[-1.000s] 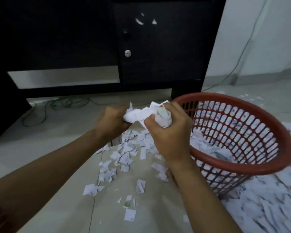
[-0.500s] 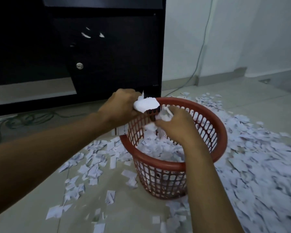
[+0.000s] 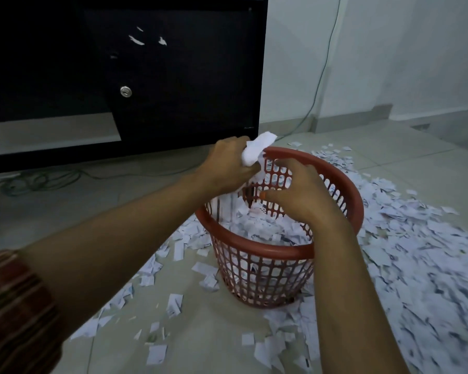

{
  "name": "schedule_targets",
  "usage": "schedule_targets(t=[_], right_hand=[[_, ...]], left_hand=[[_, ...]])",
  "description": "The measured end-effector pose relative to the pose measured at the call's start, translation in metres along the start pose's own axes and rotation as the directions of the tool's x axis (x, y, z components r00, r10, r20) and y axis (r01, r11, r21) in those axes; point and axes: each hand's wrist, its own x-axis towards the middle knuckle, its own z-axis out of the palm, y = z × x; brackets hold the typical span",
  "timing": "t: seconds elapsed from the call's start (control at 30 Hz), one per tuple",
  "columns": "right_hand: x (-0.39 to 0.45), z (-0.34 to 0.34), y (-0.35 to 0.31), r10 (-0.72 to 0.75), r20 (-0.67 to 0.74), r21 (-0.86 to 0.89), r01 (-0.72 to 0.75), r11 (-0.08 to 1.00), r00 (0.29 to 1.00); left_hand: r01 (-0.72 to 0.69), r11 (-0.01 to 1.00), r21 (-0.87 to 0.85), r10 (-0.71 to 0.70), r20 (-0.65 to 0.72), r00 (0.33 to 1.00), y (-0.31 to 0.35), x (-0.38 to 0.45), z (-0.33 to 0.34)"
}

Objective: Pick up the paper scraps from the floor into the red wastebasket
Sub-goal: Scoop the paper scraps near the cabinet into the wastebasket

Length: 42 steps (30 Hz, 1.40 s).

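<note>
One red plastic lattice wastebasket (image 3: 268,276). Two bare hands — left (image 3: 227,168), right (image 3: 299,197). White torn paper scraps (image 3: 416,255) — too many to count. One black wooden cabinet (image 3: 173,76), one round metal lock (image 3: 126,91).

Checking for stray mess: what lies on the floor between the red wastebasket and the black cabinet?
Head view: bare tile between red plastic wastebasket and black cabinet.

A black cabinet (image 3: 173,76) stands behind green cables (image 3: 38,182).
</note>
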Motion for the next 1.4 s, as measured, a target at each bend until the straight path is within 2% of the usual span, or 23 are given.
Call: schedule_targets(t=[0.1, 0.17, 0.4, 0.6, 0.8, 0.93, 1.03, 1.27, 1.4], right_hand=[[-0.002, -0.003, 0.005, -0.027, -0.06, 0.016, 0.028, 0.999, 0.998], [-0.002, -0.003, 0.006, -0.031, -0.099, 0.034, 0.034, 0.999, 0.995], [-0.004, -0.006, 0.002, -0.021, -0.191, 0.092, 0.04, 0.995, 0.981], [-0.006, -0.003, -0.004, -0.013, -0.212, 0.132, 0.042, 0.99, 0.977], [-0.006, 0.002, -0.008, -0.022, -0.207, 0.116, 0.047, 0.992, 0.978], [-0.005, 0.007, -0.01, -0.044, -0.221, 0.084, 0.064, 0.994, 0.974], [-0.005, 0.012, -0.015, -0.064, -0.247, 0.081, 0.086, 0.993, 0.967], [-0.017, 0.041, -0.051, -0.215, -0.297, 0.126, 0.261, 0.957, 0.931], [-0.029, 0.064, -0.076, -0.333, -0.318, 0.159, 0.396, 0.904, 0.888]], left_hand=[[0.061, 0.998, -0.001, -0.059, 0.181, 0.982, -0.002, -0.002, 0.009], [0.034, 0.999, 0.039, -0.042, 0.219, 0.975, -0.003, -0.003, 0.012], [0.081, 0.995, 0.055, -0.087, 0.11, 0.99, 0.006, 0.001, 0.012], [0.078, 0.991, 0.109, -0.09, 0.103, 0.991, 0.009, 0.003, 0.012], [0.092, 0.996, -0.021, -0.086, 0.213, 0.973, 0.007, -0.002, 0.006], [0.071, 0.996, -0.052, -0.058, 0.218, 0.974, 0.009, -0.007, -0.002], [0.032, 0.994, -0.103, -0.017, 0.144, 0.989, 0.009, -0.008, -0.007], [-0.095, 0.995, -0.035, 0.089, -0.153, 0.984, -0.01, -0.016, -0.038], [-0.057, 0.997, 0.06, 0.069, -0.221, 0.973, -0.035, -0.032, -0.069]])
